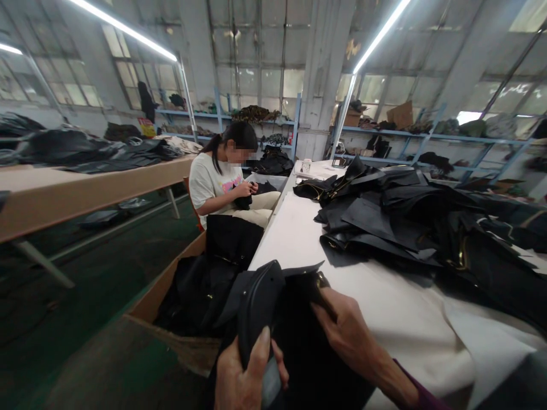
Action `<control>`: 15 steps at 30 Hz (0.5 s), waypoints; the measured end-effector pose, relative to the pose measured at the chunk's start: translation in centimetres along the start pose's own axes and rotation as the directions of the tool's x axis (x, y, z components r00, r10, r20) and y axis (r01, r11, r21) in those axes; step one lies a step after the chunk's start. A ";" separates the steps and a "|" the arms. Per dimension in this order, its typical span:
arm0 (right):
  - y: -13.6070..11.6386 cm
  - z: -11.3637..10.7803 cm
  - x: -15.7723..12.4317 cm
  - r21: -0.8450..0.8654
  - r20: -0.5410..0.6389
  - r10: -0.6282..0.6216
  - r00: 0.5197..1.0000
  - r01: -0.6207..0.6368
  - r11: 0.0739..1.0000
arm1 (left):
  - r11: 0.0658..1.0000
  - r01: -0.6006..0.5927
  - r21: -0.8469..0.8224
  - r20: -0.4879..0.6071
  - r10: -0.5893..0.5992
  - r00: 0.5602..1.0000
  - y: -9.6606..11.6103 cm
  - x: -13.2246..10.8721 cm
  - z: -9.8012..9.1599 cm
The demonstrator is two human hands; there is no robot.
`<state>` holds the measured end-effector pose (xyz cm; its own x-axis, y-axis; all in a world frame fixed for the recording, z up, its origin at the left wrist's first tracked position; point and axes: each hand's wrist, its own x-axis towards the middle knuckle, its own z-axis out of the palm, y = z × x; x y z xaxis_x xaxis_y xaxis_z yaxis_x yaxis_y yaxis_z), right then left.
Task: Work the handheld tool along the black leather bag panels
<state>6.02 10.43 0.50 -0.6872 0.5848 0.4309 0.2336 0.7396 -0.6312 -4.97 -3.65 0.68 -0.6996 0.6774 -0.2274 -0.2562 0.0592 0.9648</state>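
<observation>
My left hand (243, 370) is closed round a black piece with a curved, strap-like edge (260, 296), its thumb pressed on top. To the right, my right hand (348, 322) pinches the edge of black material (303, 336) near a small gold-coloured metal part (321, 280). Between the hands the dark material hangs down; whether both hold one and the same piece I cannot tell. Just beyond my left hand stands a cardboard box (149, 322) filled with black pieces (194, 290), some with small shiny fittings.
A white-topped table (282, 228) runs along my right, bearing a large heap of black pieces (384, 210) with gold zips. A seated person (217, 182) works beyond the box. Another long table (106, 191) stands at left. Blue shelves (384, 134) line the far wall.
</observation>
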 end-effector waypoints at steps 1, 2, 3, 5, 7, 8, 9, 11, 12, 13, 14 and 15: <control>0.0 -0.2 0.2 0.047 -0.032 0.068 0.997 -0.066 0.997 | 1.000 0.005 0.007 -0.004 -0.005 1.000 0.1 0.1 -0.2; 0.1 -0.4 0.6 0.099 -0.070 0.128 0.989 -0.121 0.988 | 1.000 0.014 0.013 -0.006 -0.014 1.000 0.1 0.2 -0.4; 0.3 -0.5 0.9 0.149 -0.106 0.182 0.978 -0.165 0.975 | 1.000 0.024 0.018 -0.006 -0.024 1.000 0.0 0.2 -0.5; 0.9 -1.0 1.8 0.225 -0.126 0.256 0.958 -0.224 0.948 | 0.999 0.037 0.001 -0.005 -0.037 0.999 -0.2 0.3 -0.8; 1.8 -1.7 2.8 0.270 -0.023 0.285 0.958 -0.268 0.925 | 0.999 0.038 -0.006 -0.006 -0.038 0.999 -0.4 0.3 -1.2; 2.2 -2.0 3.3 0.291 0.056 0.289 0.956 -0.293 0.911 | 0.999 0.039 -0.003 -0.007 -0.039 0.999 -0.4 0.2 -1.4; 2.6 -2.3 3.7 0.322 0.129 0.297 0.946 -0.323 0.890 | 0.999 0.042 0.002 -0.009 -0.042 0.999 -0.4 0.1 -1.6; 3.3 -2.7 4.4 0.396 0.192 0.335 0.922 -0.386 0.833 | 0.999 0.051 0.016 -0.023 -0.050 0.998 -0.2 -0.2 -2.1; 3.6 -2.8 4.6 0.432 0.181 0.367 0.912 -0.409 0.804 | 0.999 0.048 0.018 -0.036 -0.047 0.998 0.0 -0.4 -2.3; 3.9 -2.9 4.8 0.466 0.154 0.400 0.903 -0.424 0.777 | 0.999 0.041 0.016 -0.052 -0.040 0.998 0.1 -0.5 -2.5; 4.1 -2.9 4.8 0.493 0.126 0.429 0.895 -0.431 0.755 | 0.999 0.032 0.015 -0.066 -0.031 0.997 0.3 -0.7 -2.7; 4.3 -2.9 4.8 0.514 0.098 0.452 0.887 -0.434 0.740 | 1.000 0.028 0.009 -0.078 -0.027 0.997 0.4 -0.9 -3.0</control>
<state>5.68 17.41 1.73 -0.5710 0.8203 0.0337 0.1170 0.1220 -0.9856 -6.40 -6.44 0.85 -0.7425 0.6160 -0.2633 -0.2695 0.0852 0.9592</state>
